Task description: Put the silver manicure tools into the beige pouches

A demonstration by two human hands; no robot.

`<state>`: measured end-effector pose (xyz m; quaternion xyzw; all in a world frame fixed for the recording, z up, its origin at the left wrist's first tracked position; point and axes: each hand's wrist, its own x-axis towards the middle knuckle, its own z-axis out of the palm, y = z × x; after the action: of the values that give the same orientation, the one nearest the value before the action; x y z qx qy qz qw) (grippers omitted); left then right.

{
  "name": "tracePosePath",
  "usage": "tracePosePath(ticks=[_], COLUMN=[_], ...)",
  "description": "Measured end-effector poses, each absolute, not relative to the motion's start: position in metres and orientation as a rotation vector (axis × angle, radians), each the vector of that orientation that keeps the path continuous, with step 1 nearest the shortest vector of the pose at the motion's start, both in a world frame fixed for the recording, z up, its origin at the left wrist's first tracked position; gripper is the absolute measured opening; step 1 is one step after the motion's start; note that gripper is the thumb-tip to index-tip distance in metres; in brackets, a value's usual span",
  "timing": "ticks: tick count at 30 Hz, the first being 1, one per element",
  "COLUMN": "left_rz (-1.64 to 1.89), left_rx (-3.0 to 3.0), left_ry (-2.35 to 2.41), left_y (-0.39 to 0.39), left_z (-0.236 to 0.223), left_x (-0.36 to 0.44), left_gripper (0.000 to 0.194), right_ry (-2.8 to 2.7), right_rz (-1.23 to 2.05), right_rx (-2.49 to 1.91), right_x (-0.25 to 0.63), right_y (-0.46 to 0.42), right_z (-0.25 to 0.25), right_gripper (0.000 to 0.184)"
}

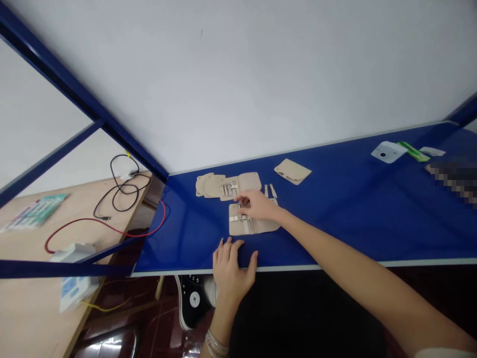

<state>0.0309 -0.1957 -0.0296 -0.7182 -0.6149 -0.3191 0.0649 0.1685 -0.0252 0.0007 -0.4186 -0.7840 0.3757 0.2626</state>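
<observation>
The person's right hand (257, 205) is drawn into a narrow pinch, thumb and fingertips closed around a small, slim silver metal tool (240, 215) that looks like a nail clipper. The tool is held lengthwise over the left panel of an unfolded beige, leather-like case (235, 229) near the front of the glossy blue tabletop (346, 209); whether its lower end is already under the pale strap crossing that panel cannot be told. Further slender metal implements (250, 226) lie in the same case, near its fold, and the wrist overhangs part of its right panel. The left hand (231, 266) holds nothing visible, its fingers and thumb spread wide, palm down at the table's front edge, just short of the case. Just behind, a second unfolded beige case (249, 181) carries a row of small silver tools (225, 190) on its left panel, beside overlapping beige case pieces (209, 185) at the left. Two loose silver metal tools (273, 190) lie just beyond the right hand, and a folded beige case (292, 171) rests farther back to the right, its contents hidden.
</observation>
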Motion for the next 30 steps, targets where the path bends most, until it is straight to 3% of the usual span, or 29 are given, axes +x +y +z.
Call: tracePosePath(ticks=[5,30], left_rz=[-0.909,-1.04], left_rx=[-2.204,-2.209], left_ry=[-1.927,-1.949], left_y=[-0.1965,-0.1975], left_z=[-0.0258,-0.0268], left_x=[0.0313,0.0337], left_gripper=[0.05,0.04], right_ry=[-2.158,-2.227], right_rz=[1.025,1.027], right_rx=[-1.133,-1.077], right_x=[0.1687,0.169], right_y=[-0.0226,-0.0276], right_z=[-0.0009,-0.0032], right_gripper=[0.029,0.032])
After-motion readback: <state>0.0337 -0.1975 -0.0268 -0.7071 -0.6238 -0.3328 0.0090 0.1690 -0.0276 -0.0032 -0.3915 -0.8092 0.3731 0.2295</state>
